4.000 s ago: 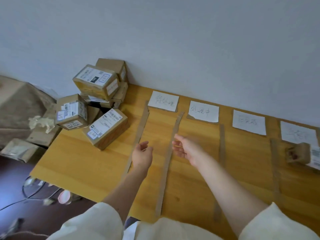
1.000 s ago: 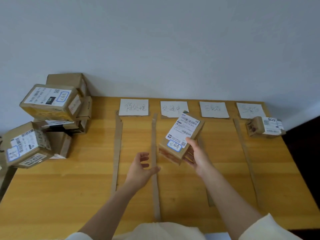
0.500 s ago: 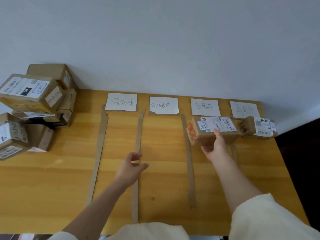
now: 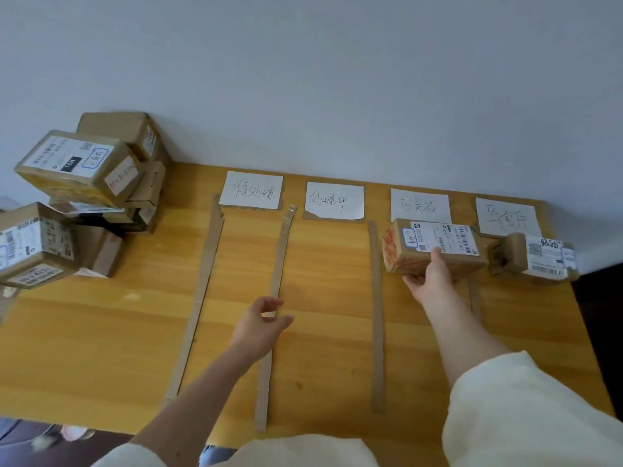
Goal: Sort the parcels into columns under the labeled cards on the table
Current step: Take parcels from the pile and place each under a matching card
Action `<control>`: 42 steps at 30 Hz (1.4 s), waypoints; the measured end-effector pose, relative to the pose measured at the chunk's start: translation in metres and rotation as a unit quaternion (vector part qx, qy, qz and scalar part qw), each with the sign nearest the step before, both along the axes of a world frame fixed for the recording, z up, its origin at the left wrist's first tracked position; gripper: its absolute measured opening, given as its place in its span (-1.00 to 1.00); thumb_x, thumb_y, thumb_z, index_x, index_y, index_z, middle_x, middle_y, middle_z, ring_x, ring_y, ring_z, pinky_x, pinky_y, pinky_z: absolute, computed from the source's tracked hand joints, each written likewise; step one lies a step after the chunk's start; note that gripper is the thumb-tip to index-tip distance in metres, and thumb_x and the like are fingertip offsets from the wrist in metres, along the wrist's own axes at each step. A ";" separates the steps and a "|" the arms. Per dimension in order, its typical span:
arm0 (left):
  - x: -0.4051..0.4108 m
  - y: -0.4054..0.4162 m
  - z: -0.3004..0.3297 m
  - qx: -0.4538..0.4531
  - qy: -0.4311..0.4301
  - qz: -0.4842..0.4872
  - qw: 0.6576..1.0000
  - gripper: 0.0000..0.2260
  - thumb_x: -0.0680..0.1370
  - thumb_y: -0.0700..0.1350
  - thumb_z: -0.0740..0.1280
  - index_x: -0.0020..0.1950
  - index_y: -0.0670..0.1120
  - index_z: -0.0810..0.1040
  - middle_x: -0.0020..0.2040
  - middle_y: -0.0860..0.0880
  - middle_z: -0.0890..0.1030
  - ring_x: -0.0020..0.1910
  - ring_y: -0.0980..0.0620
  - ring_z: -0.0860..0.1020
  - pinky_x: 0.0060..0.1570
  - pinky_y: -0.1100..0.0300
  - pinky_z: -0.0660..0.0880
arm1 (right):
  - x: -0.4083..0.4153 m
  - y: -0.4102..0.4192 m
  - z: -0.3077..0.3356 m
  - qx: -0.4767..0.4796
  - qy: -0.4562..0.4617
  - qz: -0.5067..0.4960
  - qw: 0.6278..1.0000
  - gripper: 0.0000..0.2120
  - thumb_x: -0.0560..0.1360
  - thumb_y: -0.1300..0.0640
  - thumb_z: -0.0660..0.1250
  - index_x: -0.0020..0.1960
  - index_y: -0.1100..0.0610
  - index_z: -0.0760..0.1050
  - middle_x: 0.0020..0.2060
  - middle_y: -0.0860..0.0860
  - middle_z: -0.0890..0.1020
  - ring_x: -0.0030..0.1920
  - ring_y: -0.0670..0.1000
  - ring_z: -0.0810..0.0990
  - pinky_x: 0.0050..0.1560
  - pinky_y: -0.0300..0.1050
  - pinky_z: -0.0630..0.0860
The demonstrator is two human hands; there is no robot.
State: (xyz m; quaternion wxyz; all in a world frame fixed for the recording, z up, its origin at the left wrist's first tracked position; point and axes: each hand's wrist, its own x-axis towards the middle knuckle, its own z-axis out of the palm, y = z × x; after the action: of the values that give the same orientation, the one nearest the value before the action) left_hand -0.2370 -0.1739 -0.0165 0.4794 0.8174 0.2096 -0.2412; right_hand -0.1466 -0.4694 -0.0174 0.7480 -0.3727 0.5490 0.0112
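Note:
My right hand (image 4: 429, 278) grips a brown parcel (image 4: 435, 247) with a white shipping label, resting just under the third card (image 4: 420, 205). Another parcel (image 4: 534, 259) lies under the fourth card (image 4: 507, 217) at the far right. The first card (image 4: 251, 189) and second card (image 4: 334, 201) have nothing below them. My left hand (image 4: 261, 323) hovers open over a cardboard divider strip (image 4: 277, 281). A pile of unsorted parcels (image 4: 77, 170) is stacked at the table's left end.
Cardboard strips (image 4: 377, 315) split the wooden table (image 4: 101, 332) into columns. A white wall runs behind the cards. The table's right edge drops off just past the far parcel. Cream sleeves fill the bottom of the view.
My right hand carried the parcel from the second column rightward and set it down under the third card. The left hand stayed open near the divider strip.

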 end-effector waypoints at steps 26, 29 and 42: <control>-0.002 0.168 0.023 -0.054 -0.088 0.414 0.904 -0.69 0.57 -0.03 0.33 0.25 -0.12 0.38 0.14 0.00 0.45 0.13 -0.01 0.47 -0.02 0.12 0.37 | -0.034 0.305 0.028 -0.026 0.019 0.466 0.884 -0.92 0.60 0.10 0.25 -0.01 0.07 0.51 -0.19 -0.01 0.59 -0.26 -0.04 0.57 -0.32 -0.17 0.49; -0.001 0.215 0.027 -0.070 -0.093 0.509 0.853 -0.63 0.58 0.04 0.28 0.29 -0.12 0.34 0.16 -0.02 0.41 0.12 -0.01 0.43 0.02 0.11 0.33 | -0.026 0.358 0.033 -0.030 0.002 0.508 0.861 -0.90 0.60 0.08 0.26 0.02 0.08 0.51 -0.21 -0.02 0.60 -0.26 -0.04 0.58 -0.29 -0.17 0.52; 0.027 0.358 0.032 -0.145 -0.172 0.558 0.799 -0.52 0.59 0.23 0.12 0.47 0.09 0.25 0.43 0.05 0.34 0.39 0.02 0.31 0.32 0.09 0.25 | -0.006 0.494 0.042 -0.059 -0.013 0.567 0.822 -0.85 0.57 0.01 0.30 0.09 0.05 0.49 -0.11 -0.03 0.59 -0.18 -0.05 0.59 -0.22 -0.16 0.56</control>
State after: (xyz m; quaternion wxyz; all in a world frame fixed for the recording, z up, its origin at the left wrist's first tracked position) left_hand -0.2104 0.1843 0.0153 0.6721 0.5082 0.5060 0.1844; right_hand -0.1529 0.0244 0.0250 0.5931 -0.6619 0.2310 0.3960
